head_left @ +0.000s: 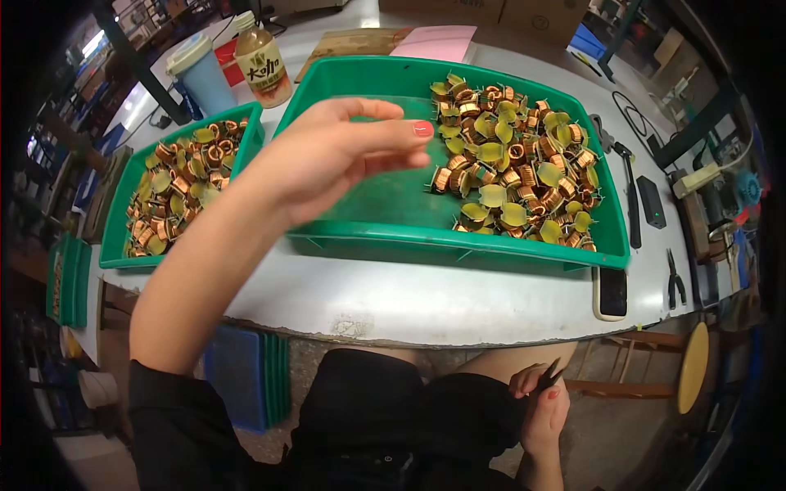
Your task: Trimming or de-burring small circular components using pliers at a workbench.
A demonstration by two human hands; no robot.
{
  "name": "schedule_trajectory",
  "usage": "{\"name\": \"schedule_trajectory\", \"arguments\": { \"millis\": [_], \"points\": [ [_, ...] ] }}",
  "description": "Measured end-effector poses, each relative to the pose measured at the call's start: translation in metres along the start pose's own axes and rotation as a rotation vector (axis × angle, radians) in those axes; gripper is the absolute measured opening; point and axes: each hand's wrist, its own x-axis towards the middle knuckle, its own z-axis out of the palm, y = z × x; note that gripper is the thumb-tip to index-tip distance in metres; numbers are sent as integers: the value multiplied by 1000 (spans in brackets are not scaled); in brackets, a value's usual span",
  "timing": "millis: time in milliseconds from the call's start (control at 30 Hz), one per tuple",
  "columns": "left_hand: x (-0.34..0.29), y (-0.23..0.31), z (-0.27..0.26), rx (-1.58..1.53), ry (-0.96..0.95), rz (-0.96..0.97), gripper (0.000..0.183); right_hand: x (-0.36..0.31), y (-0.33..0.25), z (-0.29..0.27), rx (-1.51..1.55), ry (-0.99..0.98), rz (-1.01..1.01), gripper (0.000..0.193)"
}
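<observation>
Over the bare left part of a large green tray (442,237) hangs my left hand (336,151), thumb and fingers stretched out toward the parts, nothing visible in them. Piled in the tray's right side are copper-wound coils (532,196) with yellow-green plates and wire leads. Down by my lap, below the table edge, my right hand (547,409) is closed around small black pliers (550,376), jaws pointing up and slightly apart. Their handles are hidden in my palm.
A smaller green tray (131,261) full of similar coils stands at left. Behind are a blue cup (206,78), a bottle (262,65) and pink paper (434,41). At right lie a phone (611,293), other pliers (675,282) and a black box (652,202). A stool (694,368) stands below.
</observation>
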Motion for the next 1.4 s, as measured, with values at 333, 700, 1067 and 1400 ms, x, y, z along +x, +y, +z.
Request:
{"name": "schedule_trajectory", "arguments": {
  "millis": [333, 700, 1067, 1400],
  "points": [
    [69, -35, -11, 924, -147, -149, 18, 0, -2, -18, -398, -198, 41, 33],
    [63, -31, -11, 607, -218, -359, 14, 7, 3, -23, -484, -266, 56, 20],
    [55, -29, -9, 849, -177, -321, 11, 14, -2, -20, -601, -399, 68, 17],
    [64, -57, -20, 1680, -365, 821, 18, 15, 3, -17, -730, -450, 47, 19]
  ]
}}
